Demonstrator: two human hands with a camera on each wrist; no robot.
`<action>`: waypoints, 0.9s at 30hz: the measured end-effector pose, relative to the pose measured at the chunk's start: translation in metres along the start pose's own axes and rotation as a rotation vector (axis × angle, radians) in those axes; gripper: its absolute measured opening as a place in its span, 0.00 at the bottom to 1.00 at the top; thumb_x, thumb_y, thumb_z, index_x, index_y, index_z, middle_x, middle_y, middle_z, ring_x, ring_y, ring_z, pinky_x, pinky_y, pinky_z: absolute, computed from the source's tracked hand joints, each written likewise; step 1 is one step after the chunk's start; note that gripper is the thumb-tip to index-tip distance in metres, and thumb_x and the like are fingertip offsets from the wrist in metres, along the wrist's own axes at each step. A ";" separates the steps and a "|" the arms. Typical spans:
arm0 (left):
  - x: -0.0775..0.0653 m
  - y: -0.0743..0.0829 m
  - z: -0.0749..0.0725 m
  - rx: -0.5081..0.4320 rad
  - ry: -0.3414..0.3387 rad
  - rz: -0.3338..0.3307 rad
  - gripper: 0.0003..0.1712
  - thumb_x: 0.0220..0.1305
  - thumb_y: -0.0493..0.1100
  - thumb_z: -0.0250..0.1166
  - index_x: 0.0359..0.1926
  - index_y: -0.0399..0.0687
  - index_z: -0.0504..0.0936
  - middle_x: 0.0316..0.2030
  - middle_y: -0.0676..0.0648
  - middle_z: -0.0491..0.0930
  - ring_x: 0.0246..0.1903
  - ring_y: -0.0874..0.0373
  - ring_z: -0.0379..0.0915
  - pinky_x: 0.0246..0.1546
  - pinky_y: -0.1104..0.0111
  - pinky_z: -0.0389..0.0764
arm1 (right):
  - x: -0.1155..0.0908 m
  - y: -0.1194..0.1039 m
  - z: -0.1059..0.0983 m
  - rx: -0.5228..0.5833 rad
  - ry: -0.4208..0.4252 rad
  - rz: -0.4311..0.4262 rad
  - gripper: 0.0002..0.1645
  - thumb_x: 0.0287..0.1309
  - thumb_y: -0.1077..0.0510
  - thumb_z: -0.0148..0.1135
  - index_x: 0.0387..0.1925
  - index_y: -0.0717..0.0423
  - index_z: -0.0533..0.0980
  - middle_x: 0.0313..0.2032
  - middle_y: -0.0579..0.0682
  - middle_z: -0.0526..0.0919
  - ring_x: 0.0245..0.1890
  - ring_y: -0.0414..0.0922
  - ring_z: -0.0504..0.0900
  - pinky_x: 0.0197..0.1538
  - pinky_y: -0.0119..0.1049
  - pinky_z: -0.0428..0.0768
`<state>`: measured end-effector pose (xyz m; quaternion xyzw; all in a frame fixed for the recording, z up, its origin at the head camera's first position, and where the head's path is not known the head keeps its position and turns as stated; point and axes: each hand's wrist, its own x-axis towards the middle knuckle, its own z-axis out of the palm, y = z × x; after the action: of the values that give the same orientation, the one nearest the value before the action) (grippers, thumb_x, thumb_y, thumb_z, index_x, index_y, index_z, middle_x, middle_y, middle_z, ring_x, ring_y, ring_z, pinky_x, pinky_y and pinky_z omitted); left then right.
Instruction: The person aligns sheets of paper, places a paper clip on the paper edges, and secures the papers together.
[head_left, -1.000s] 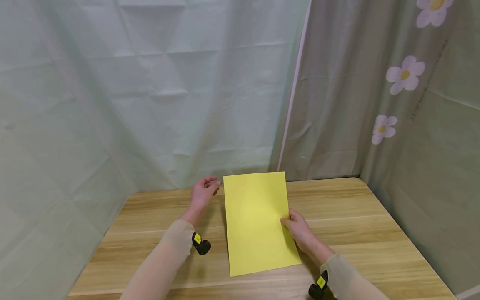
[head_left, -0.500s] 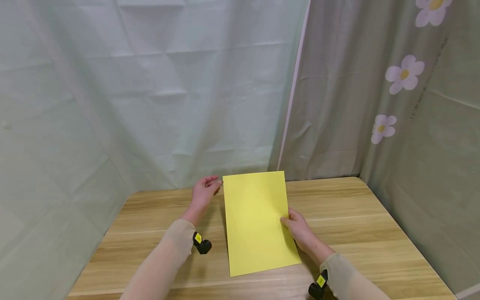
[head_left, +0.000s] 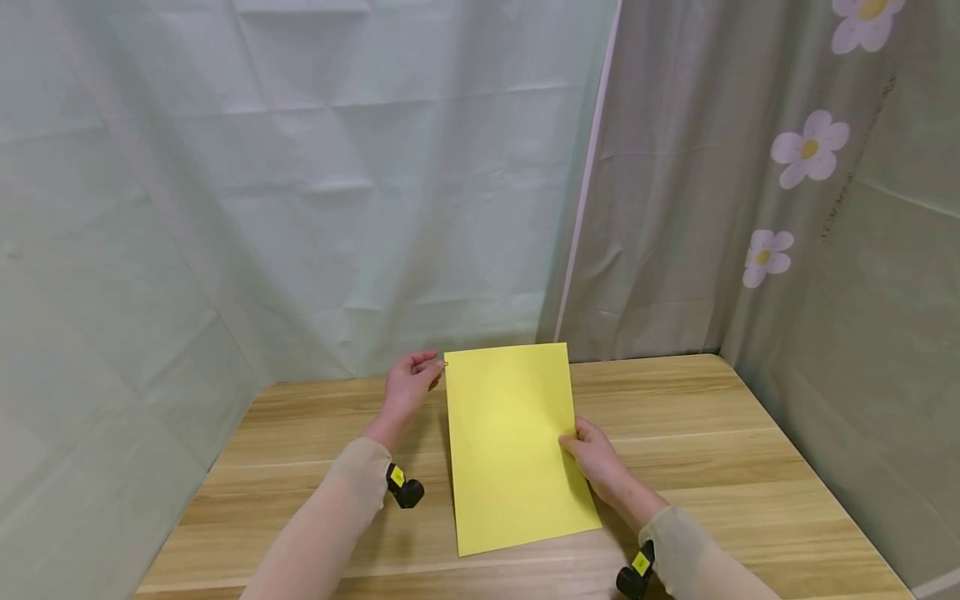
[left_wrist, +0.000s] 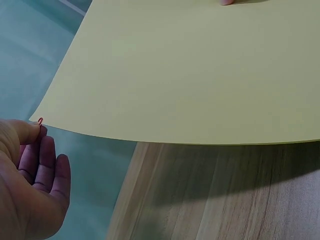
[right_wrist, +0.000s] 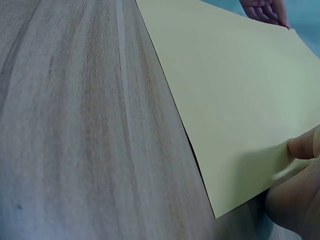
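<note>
A sheet of yellow paper (head_left: 510,450) is held up above the wooden table, tilted. My right hand (head_left: 600,462) grips its right edge, thumb on the front face; the fingers behind are hidden by the sheet. At the upper left corner, my left hand (head_left: 408,385) pinches a small red paper clip (left_wrist: 40,121) between thumb and forefinger. The clip's rounded end lies over the paper's edge, while the rest of it is hidden by the fingers. In the left wrist view the other left fingers (left_wrist: 47,162) are loosely curled, apart from the paper.
The wooden table (head_left: 712,467) lies under both arms. A pale curtain (head_left: 337,183) hangs behind its far edge, with a flower-printed grey curtain (head_left: 667,183) to the right. Black wrist cameras (head_left: 407,492) are strapped on both sleeves.
The paper has shifted very slightly left toward my left hand. The red clip's end now shows over the paper's left edge near the corner. Both hands have kept their grips.
</note>
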<state>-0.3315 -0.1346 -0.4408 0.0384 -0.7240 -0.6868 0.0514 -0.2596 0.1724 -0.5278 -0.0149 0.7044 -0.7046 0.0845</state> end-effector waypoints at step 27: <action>-0.003 0.001 -0.001 0.040 -0.035 -0.003 0.23 0.74 0.37 0.63 0.66 0.33 0.73 0.52 0.37 0.79 0.50 0.47 0.78 0.54 0.60 0.80 | -0.003 0.004 0.001 -0.019 -0.025 -0.017 0.23 0.75 0.66 0.47 0.67 0.72 0.66 0.46 0.61 0.82 0.40 0.50 0.84 0.43 0.41 0.84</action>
<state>-0.3283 -0.1354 -0.4396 0.0284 -0.7382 -0.6729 0.0372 -0.2557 0.1721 -0.5312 -0.0303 0.7099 -0.6982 0.0872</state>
